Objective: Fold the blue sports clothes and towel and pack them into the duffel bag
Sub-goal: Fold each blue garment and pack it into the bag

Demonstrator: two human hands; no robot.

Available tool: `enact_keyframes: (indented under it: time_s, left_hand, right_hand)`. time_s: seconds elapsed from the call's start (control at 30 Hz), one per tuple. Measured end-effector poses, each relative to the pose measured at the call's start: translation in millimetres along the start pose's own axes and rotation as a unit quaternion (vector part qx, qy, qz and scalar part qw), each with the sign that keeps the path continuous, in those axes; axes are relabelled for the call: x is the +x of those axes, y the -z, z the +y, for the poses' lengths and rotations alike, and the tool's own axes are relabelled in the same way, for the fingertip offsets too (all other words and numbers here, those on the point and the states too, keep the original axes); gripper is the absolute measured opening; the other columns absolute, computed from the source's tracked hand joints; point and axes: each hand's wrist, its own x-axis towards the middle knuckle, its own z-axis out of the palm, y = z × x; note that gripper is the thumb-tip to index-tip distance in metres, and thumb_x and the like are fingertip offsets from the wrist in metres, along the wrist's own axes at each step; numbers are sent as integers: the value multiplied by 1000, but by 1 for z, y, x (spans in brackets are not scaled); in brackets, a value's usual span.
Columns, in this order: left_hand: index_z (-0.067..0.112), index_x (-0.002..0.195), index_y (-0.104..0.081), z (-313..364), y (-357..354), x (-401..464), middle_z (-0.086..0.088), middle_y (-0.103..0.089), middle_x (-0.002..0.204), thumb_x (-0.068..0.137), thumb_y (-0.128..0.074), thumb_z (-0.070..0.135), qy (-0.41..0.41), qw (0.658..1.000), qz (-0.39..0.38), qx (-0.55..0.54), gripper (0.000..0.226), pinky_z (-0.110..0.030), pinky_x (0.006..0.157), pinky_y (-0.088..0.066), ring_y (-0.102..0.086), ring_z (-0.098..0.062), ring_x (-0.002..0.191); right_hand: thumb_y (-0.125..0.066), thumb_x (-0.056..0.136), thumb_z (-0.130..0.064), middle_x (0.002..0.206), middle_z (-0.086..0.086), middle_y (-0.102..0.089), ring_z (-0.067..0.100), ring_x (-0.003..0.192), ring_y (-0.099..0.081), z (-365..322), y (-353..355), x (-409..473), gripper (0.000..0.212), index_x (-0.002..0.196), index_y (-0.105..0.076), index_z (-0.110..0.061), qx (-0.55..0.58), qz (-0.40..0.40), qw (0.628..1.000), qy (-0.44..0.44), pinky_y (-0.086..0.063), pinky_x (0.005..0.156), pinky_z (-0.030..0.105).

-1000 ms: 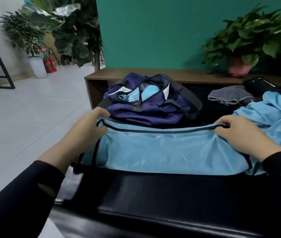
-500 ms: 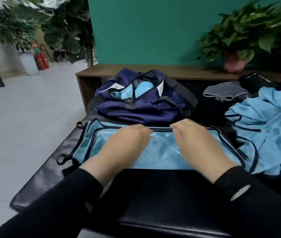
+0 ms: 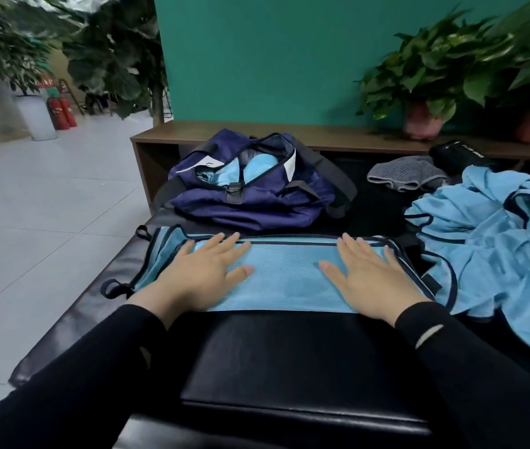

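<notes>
- Two flat hands press on the folded light-blue garment (image 3: 284,283): the left hand (image 3: 202,275) near its left end, the right hand (image 3: 372,281) near its right end, fingers straight and spread, each grip wide open and holding nothing.
- Dark-trimmed, the folded garment lies across the black padded table (image 3: 289,358), its far edge just short of the navy duffel bag (image 3: 250,196) and its near edge well back from the table's front.
- Small dark loops stick out past the garment's left end, close to the table's left edge, beyond which pale floor tiles (image 3: 46,222) lie open.
- Unzipped, the duffel bag shows light-blue fabric inside; what that piece is cannot be made out.
- A loose heap of light-blue sports clothes (image 3: 496,241) sits to the right, touching the folded garment's right end and cut off by the frame edge.
- Behind the heap lie a grey towel (image 3: 409,176) and a black object (image 3: 461,157), too dark to identify.
- Bare black padding lies between the sleeves.
- A wooden shelf (image 3: 338,140) behind carries potted plants (image 3: 425,79), blurred.
</notes>
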Motion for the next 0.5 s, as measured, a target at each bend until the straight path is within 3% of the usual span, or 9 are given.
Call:
enact_keyframes:
  time_s: [0.17, 0.27, 0.33, 0.4, 0.5]
  left_hand:
    - [41, 160, -12, -22, 4, -3, 16, -1, 167, 100, -21, 65, 23, 1000, 11, -8, 65, -38, 126, 0, 0, -9, 155]
    - [37, 158, -24, -21, 6, -6, 12, -9, 168, 103, -33, 56, 4, 997, 48, -53, 58, -37, 126, -5, -7, -9, 154]
    - [32, 145, -47, -20, 10, -9, 9, -27, 164, 104, -47, 41, -4, 987, 125, -104, 42, -33, 120, -20, -29, -12, 149]
    - [31, 115, -60, -24, 13, -10, 9, -50, 151, 102, -53, 35, 5, 977, 192, -96, 15, -34, 109, -30, -53, -16, 129]
    - [36, 98, -57, -35, 13, -7, 14, -64, 123, 99, -52, 41, 54, 981, 186, -19, 7, -42, 108, -24, -54, -10, 121]
  right_hand:
    - [-10, 99, -68, 169, -11, 7, 7, 155, 8, 2, -2, 0, 79, 163, 0, -22, 14, 3, 1000, 2, 7, 126, 43]
    - [-20, 102, -64, 169, -8, -10, 9, 156, -5, -2, -1, -5, 73, 162, -19, -22, 38, 74, 996, 16, 4, 127, 40]
    - [-32, 104, -55, 162, -8, -33, 12, 151, -24, -13, 3, -14, 59, 153, -41, -23, 56, 144, 987, 42, -9, 125, 37]
    - [-38, 104, -51, 141, -11, -54, 14, 135, -43, -30, 6, -25, 45, 137, -58, -27, 49, 179, 980, 72, -27, 112, 36]
    - [-35, 102, -56, 125, -13, -53, 15, 121, -45, -49, -2, -38, 43, 127, -59, -31, 27, 135, 988, 70, -34, 102, 38]
